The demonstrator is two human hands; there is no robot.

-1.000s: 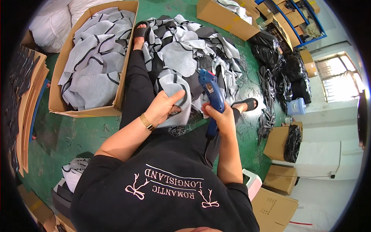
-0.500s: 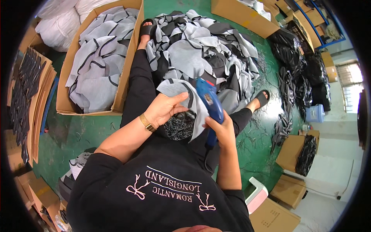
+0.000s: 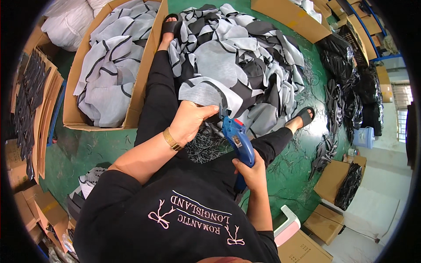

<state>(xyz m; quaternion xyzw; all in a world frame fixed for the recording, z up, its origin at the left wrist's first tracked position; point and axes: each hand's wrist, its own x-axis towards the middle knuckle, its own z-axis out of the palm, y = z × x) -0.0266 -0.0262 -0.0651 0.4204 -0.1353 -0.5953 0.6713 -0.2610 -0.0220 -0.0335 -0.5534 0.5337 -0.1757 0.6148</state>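
In my left hand (image 3: 192, 120), thumb and fingers are pinched on the lower edge of a light grey fabric piece (image 3: 199, 93) with a dark strip along its curve. My right hand (image 3: 253, 172) is wrapped round the handle of blue electric scissors (image 3: 237, 138) with a red button. The head of the scissors is at the fabric's edge, right beside my left thumb; whether the blades touch the cloth I cannot make out. Beyond my hands lies a big heap of grey and black fabric pieces (image 3: 215, 61) on the floor, between my outstretched legs.
A long cardboard box (image 3: 133, 107) full of similar grey pieces stands at the left. Thin dark trimmings (image 3: 204, 147) are piled between my legs. Black plastic bags (image 3: 335, 55), a light blue bucket (image 3: 363, 137) and cartons (image 3: 324, 221) line the right. Stacked cardboard sheets (image 3: 44, 114) stand far left.
The scissors and my right hand have drawn back toward my body. The fabric, which hung down past my left hand, now extends away from me, and the scissors' head is at my left thumb.
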